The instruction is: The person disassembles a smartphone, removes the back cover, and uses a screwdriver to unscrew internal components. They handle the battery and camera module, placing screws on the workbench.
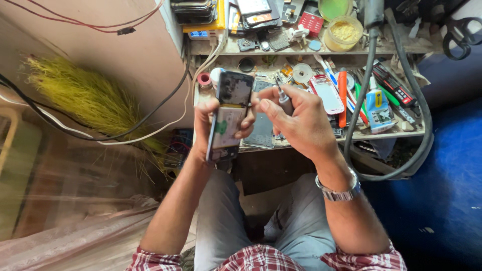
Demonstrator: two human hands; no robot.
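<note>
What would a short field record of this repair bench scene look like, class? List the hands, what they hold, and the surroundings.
left hand: grips an opened phone, back cover off, tilted upright
right hand: holds a small screwdriver, tip near the phone's upper edge
wrist: metal watch
bench: cluttered with tools, phone parts, glue tube
shelf above: yellow-filled jar
left side: yellow broom

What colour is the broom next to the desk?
The broom is yellow-green, seen best in the head view.
</note>
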